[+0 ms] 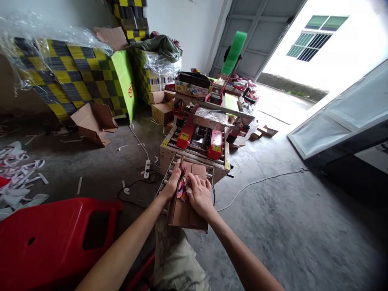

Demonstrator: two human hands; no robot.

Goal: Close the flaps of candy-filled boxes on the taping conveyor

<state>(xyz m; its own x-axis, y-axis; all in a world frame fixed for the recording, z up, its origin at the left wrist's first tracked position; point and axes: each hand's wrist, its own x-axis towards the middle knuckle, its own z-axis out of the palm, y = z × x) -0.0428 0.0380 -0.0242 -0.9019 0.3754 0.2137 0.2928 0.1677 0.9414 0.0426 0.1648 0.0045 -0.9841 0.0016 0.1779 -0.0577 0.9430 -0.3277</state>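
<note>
A brown cardboard box [186, 218] rests on the roller end of a carton sealing machine [198, 135], right in front of me. Colourful printed packets [182, 190] show through the gap between its top flaps. My left hand [172, 184] grips the box's left flap and side, thumb pointing up along it. Across the top lies my right hand [200, 195], fingers spread over the right flap and the edge of the packets. The contents deeper in the box are hidden.
A red plastic stool [39, 238] stands at the lower left. On the floor are a power strip [147, 169], cables and an opened carton [93, 121]. Stacked yellow-and-black cartons [63, 72] line the wall. A green tape roll [234, 52] tops the machine.
</note>
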